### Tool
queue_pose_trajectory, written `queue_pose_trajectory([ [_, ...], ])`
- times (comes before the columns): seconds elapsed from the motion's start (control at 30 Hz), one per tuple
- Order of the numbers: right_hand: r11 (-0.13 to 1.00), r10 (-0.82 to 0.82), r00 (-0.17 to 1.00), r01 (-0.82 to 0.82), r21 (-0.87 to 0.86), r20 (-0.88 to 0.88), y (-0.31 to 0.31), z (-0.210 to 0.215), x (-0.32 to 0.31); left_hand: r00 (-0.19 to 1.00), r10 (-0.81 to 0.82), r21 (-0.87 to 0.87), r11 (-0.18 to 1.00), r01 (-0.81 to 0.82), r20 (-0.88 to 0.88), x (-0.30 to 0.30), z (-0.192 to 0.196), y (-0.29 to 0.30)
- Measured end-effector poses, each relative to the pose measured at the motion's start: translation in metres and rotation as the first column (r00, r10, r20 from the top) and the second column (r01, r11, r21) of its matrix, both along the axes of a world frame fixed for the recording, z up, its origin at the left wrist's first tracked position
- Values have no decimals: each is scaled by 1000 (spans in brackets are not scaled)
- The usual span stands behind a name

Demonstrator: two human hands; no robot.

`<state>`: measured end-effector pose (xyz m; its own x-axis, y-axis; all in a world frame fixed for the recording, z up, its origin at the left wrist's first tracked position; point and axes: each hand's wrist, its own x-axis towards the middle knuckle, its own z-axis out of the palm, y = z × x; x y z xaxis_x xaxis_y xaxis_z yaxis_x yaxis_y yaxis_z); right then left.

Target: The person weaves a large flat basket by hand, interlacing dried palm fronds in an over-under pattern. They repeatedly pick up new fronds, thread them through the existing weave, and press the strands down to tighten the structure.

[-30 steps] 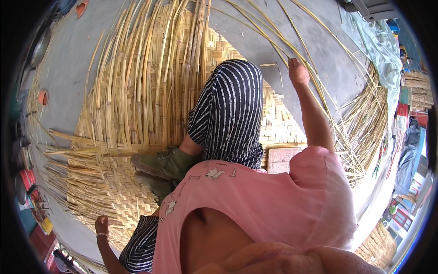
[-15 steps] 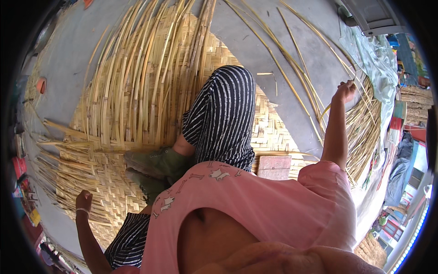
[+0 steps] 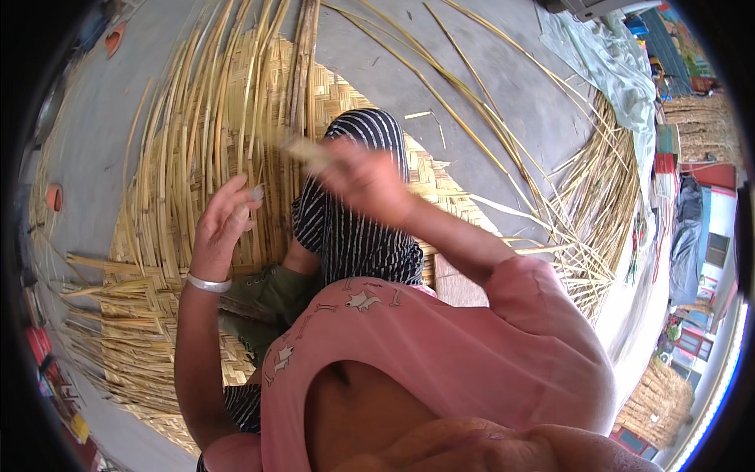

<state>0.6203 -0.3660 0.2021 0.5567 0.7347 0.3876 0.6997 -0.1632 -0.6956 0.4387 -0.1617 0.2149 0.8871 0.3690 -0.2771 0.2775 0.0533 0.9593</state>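
Note:
My right hand (image 3: 362,179), blurred by motion, is closed round a pale split-cane strip (image 3: 303,151) above my bent knee in striped trousers. One end of the strip points left; a pale length trails out behind the hand toward the right. Beside it on the left, my left hand (image 3: 220,224) is raised with fingers apart and nothing in its palm. Something small and greyish shows at one fingertip. Under both hands lies a woven mat (image 3: 346,90), with long unwoven strips (image 3: 208,141) running away from me.
A fanned bundle of thin strips (image 3: 602,169) lies at the right beside a translucent plastic sheet (image 3: 609,67). Loose long strips (image 3: 472,94) cross the grey floor. A flat reddish board (image 3: 456,283) rests by my right hip. Unwoven ends (image 3: 118,338) spread at the left.
My right hand has come from the bundle at the right to in front of me, bringing a strip. My left hand has risen from the mat's left side toward the middle.

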Motion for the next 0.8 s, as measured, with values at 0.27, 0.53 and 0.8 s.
queue_pose_trajectory([
  [0.27, 906, 296, 943, -328, -267, -154, 34, 19, -59, 934, 350, -251, 913, -322, 75, -64, 0, 43],
  [0.53, 831, 358, 883, -449, -327, -302, 1, 46, -33, 826, 546, -458, 775, -436, 138, -324, -15, 322],
  [0.8, 926, 353, 847, -256, -278, 396, 24, 88, -3, -278, 949, -47, -288, -956, -150, -598, -39, 326],
])
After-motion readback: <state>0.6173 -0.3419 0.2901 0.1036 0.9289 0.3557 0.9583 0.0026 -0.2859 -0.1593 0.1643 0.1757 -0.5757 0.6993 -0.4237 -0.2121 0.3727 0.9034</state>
